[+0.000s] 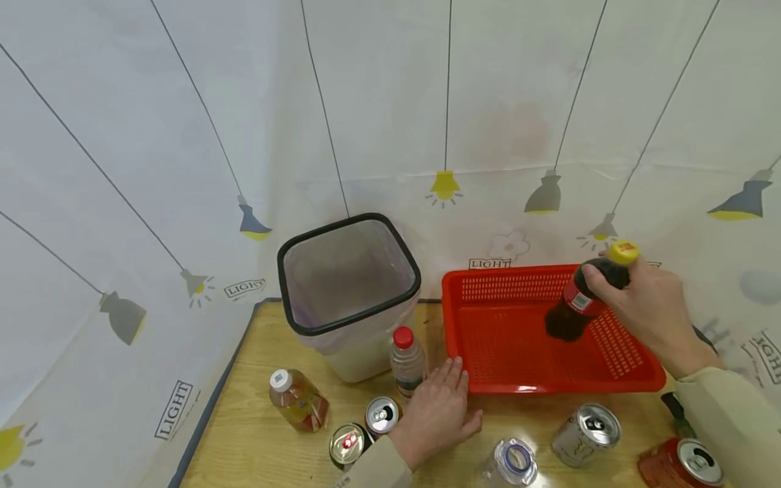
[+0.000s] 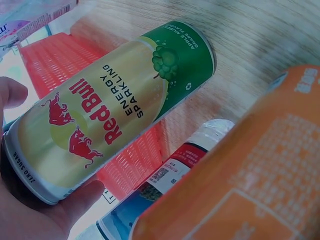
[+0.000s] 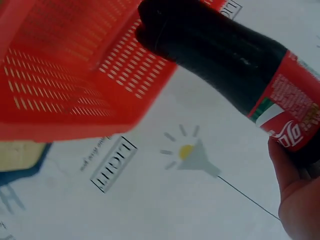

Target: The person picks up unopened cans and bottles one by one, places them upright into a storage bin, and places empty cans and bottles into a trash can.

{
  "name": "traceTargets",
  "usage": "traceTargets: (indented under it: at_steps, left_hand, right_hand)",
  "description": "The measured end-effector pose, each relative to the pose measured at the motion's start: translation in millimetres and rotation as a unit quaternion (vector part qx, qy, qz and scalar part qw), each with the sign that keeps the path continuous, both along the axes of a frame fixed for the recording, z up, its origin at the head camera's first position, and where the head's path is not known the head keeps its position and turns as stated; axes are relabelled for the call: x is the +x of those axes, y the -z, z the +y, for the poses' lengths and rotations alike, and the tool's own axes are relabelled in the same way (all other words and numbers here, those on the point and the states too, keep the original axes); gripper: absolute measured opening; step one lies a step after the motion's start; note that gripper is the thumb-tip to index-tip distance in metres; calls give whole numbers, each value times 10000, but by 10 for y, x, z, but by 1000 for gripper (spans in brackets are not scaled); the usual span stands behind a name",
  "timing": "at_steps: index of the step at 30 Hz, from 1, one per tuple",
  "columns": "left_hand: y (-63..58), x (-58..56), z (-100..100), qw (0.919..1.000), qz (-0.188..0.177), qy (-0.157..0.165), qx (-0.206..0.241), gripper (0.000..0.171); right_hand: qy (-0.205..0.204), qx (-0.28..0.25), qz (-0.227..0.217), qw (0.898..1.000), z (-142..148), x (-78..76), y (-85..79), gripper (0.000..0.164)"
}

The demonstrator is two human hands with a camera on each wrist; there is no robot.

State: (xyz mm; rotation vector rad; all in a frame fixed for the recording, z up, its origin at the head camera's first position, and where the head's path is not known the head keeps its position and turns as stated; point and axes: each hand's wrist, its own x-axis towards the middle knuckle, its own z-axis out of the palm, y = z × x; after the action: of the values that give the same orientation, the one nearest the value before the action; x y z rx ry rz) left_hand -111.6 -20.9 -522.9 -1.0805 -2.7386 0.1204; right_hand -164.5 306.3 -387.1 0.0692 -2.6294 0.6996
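My right hand point(image 1: 655, 308) grips a cola bottle point(image 1: 588, 298) with a yellow cap, tilted above the right half of a red plastic basket point(image 1: 488, 332). In the right wrist view the cola bottle point(image 3: 215, 55) shows dark liquid and a red label. At the basket's front left corner my left hand point(image 1: 436, 413) lies with fingers extended, fingertips at the rim. Close beside it stand a clear bottle point(image 1: 407, 362) with a red cap and a drink can point(image 1: 382, 415). The left wrist view shows a Red Bull can point(image 2: 105, 110) close to the left fingers.
A lined waste bin point(image 1: 360, 352) with a black rim stands left of the basket. A white-capped bottle point(image 1: 299, 400), another can point(image 1: 348, 444), an uncapped clear bottle point(image 1: 512, 464), a silver can point(image 1: 586, 434) and a red can point(image 1: 680, 464) stand along the front of the wooden table.
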Motion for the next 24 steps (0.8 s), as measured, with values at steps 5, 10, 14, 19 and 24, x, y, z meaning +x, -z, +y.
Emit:
traceTargets:
  at_steps: [5,10,14,19,24]
  left_hand:
    - [11,0,-11,10000,44,-1,89,65]
    - [10,10,-14,9999,-32,-18,141,64]
    - [10,24,-18,9998,-24,-33,185,64]
    - [3,22,-31,9997,111,-33,226,64]
    - [6,9,-27,9995,119,17,299,63]
  right_hand:
    - [74,-291,-927,9952,68,-287,254,68]
    - [-43,-615,-1442,9876,135,-473,432,74]
    - [-116,-756,-1627,9837,178,-565,528,76]
    - [-120,-898,-1645,9822,208,-667,608,75]
    - [-34,-1028,-1734,9795,228,-747,670,76]
